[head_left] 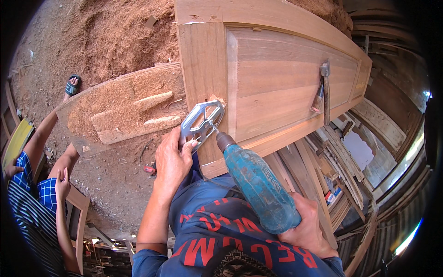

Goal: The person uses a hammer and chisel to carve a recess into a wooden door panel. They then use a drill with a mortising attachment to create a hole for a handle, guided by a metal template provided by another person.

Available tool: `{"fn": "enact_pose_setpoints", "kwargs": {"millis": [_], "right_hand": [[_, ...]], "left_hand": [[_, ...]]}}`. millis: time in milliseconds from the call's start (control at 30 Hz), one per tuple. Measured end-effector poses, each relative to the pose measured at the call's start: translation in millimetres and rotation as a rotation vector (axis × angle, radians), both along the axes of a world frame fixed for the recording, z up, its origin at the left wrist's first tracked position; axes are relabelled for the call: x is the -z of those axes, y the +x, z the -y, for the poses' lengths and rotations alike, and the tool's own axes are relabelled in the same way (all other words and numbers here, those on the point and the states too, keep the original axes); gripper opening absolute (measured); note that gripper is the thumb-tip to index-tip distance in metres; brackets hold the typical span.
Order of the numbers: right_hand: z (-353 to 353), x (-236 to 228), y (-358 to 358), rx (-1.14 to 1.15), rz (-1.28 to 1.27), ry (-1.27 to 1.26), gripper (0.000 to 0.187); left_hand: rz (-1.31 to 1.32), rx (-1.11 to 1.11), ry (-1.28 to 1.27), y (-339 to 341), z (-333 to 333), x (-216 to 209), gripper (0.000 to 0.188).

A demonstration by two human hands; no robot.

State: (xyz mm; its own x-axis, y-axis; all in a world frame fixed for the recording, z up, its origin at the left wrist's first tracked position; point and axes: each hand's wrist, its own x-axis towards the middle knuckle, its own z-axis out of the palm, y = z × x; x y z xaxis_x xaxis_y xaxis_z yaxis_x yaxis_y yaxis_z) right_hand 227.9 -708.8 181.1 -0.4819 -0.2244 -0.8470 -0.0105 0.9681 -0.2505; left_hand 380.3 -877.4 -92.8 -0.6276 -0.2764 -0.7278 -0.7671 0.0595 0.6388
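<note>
My left hand (pixel 173 157) grips the near end of a silver metal plate with angular cut-outs (pixel 186 130), thumb over its edge. The plate lies tilted at the corner of a panelled wooden door (pixel 277 83), across its edge frame. In my right hand (pixel 310 224) is a worn teal power drill (pixel 258 184), held by its rear grip. The drill's bit reaches into the plate's cut-out area; whether it touches the wood I cannot tell. Farther along the door rest a hammer (pixel 325 69) and, beside its handle, a chisel (pixel 318 98).
A sawdust-covered board with offcuts (pixel 124 111) extends left of the door. Another person (pixel 37 221) sits at the left, one foot in a sandal (pixel 73 85). Stacked planks (pixel 344 161) stand at the right. A small red object (pixel 149 170) lies on the ground.
</note>
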Motion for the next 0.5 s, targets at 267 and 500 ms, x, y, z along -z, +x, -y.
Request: {"fn": "enact_pose_setpoints", "kwargs": {"millis": [267,500], "right_hand": [[0.3,1.0,1.2,0.005,-0.019,-0.031,0.049],[1.3,1.3,2.8,0.022,-0.026,-0.033,0.049]], "left_hand": [[-0.092,0.003,-0.100,1.9,-1.9,2.4,0.035],[-0.087,0.003,-0.094,1.8,-1.5,2.2,0.032]]}}
